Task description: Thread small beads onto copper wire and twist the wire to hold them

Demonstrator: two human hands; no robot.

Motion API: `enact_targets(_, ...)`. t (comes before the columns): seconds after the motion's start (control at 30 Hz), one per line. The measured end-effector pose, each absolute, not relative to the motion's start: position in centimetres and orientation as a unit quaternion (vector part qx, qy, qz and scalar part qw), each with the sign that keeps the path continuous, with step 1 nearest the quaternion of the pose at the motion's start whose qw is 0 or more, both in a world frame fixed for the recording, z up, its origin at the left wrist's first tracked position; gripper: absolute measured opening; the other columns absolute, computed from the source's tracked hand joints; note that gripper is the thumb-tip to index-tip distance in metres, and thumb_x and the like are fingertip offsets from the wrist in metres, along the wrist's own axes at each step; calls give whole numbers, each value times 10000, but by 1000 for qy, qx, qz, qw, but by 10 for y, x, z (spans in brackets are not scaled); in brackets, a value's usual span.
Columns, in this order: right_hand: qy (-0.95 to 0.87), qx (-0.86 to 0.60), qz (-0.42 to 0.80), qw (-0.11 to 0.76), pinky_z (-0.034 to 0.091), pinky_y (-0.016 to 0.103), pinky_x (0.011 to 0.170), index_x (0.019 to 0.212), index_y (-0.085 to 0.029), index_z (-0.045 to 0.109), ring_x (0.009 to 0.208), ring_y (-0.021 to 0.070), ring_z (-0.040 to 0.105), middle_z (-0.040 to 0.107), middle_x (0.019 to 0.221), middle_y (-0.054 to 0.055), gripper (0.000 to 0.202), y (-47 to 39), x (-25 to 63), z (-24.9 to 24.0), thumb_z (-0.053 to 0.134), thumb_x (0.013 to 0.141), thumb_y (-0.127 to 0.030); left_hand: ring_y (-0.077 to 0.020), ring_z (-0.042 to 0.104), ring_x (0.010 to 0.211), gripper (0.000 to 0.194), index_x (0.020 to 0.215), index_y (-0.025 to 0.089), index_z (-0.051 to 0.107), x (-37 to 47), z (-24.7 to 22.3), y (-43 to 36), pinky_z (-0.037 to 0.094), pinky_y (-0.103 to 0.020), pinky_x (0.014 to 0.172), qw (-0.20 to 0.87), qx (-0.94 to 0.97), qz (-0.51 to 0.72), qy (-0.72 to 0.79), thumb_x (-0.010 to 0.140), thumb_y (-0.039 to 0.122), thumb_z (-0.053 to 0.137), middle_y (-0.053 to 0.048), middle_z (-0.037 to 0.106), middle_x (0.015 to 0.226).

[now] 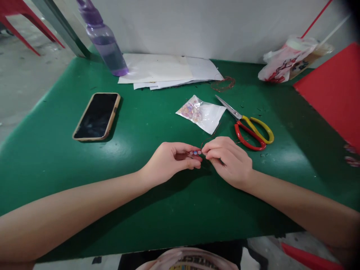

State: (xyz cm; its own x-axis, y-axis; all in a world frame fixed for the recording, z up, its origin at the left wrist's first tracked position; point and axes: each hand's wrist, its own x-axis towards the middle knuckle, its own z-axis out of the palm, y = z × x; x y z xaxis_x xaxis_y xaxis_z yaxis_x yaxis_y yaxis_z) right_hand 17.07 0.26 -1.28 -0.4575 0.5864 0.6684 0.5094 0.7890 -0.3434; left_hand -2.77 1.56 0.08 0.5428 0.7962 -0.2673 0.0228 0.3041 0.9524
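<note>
Left hand [176,161]: fingers and thumb curled around a short row of small, round, pink and blue beads [195,152], light grip, beads visible in the gap between thumb and fingers. Right hand [227,159]: thumb and fingertips pinched at the row's right end, on a thin brownish cord [203,142] as far as I can see; part of the cord loops out just above those fingertips. Fingertips of both hands nearly meet, low over the smooth green table [168,225].

Just beyond the hands: small clear-and-white plastic packet [201,112] with pastel beads in its left end. Beyond the right hand, near its knuckles: metal-bladed scissors [244,123], one red and one yellow handle, blades spread slightly, tip beside the packet. Farther out past the packet: loose coil of thin reddish-brown cord [225,84], next to a stack of white paper sheets [165,69].

Forward and left of the left hand: black-screen phone in tan case [97,116], face up; past it, translucent purple bottle [107,48]. Far forward-right of the right hand: bagged drinks with straws [289,60].
</note>
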Motion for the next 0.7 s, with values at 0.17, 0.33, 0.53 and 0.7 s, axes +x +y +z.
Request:
enact_targets(0.17, -856, -320, 54, 402, 521, 313, 757, 809, -178, 544, 862, 141, 604, 653, 877, 37, 172, 2, 169, -12, 549, 766, -12, -154, 686, 762, 211, 927, 146, 668, -27, 1, 14, 561, -240, 704, 703, 517, 292, 392, 742, 248, 664, -31, 710, 831)
enact_targets(0.33, -854, -321, 59, 405, 523, 300, 751, 800, -169, 550, 855, 141, 608, 651, 865, 44, 173, 2, 168, -8, 558, 755, -2, -150, 683, 746, 212, 911, 142, 662, -27, 3, 14, 559, -236, 690, 701, 515, 298, 395, 726, 243, 681, -26, 704, 807)
enact_targets(0.53, -857, -328, 48, 394, 527, 306, 740, 804, -189, 551, 847, 144, 610, 647, 869, 37, 175, 4, 171, -6, 557, 761, -20, -154, 680, 756, 198, 934, 146, 654, -27, 4, 15, 552, -254, 705, 703, 513, 291, 397, 769, 254, 633, -42, 702, 850)
enact_targets(0.7, -859, -332, 44, 387, 529, 315, 741, 814, -203, 553, 854, 147, 610, 645, 882, 33, 174, 5, 173, -7, 538, 780, -33, -153, 677, 767, 210, 973, 142, 643, -28, 5, 15, 546, -257, 712, 709, 507, 293, 392, 794, 245, 604, -56, 697, 886)
